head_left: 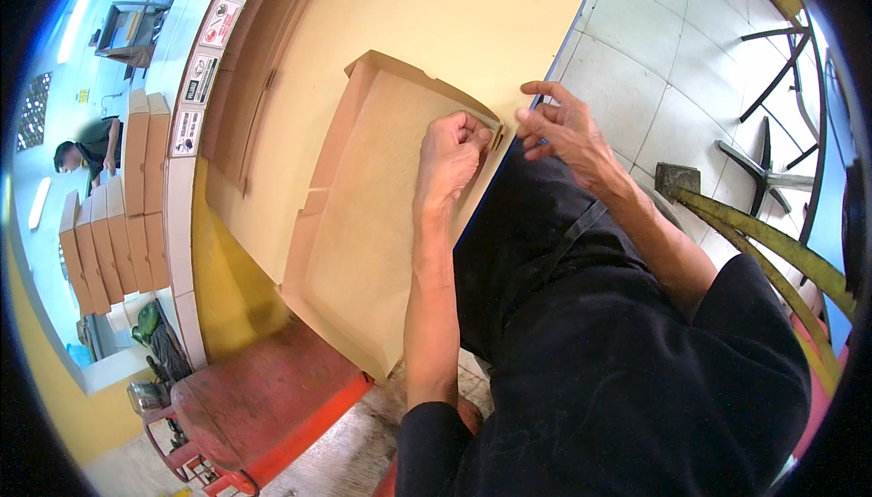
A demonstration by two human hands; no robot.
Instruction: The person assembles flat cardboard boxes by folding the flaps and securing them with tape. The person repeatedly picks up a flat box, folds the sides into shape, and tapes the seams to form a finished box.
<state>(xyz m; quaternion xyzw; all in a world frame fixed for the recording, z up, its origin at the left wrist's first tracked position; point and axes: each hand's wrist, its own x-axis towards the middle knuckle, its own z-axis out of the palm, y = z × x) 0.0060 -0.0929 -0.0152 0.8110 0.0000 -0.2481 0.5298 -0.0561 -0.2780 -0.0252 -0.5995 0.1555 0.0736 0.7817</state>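
The left hand point(451, 156) is curled at the side wall of an open cardboard box point(363, 197), its flat tan bottom exposed; whether cardboard is pinched cannot be told. The right hand point(565, 131) is held apart, fingers loosely spread, beside the counter point(436, 6) edge. Flattened cardboard point(259, 70) is laid to the left, before a tiled ledge point(182, 215). Stacked boxes point(136, 161) are seen beyond. Tiled floor point(636, 52) is exposed rightward.

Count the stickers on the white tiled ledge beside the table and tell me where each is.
3, in a row along the ledge: the top sticker, the middle sticker below it, and the bottom sticker. None appears hidden.
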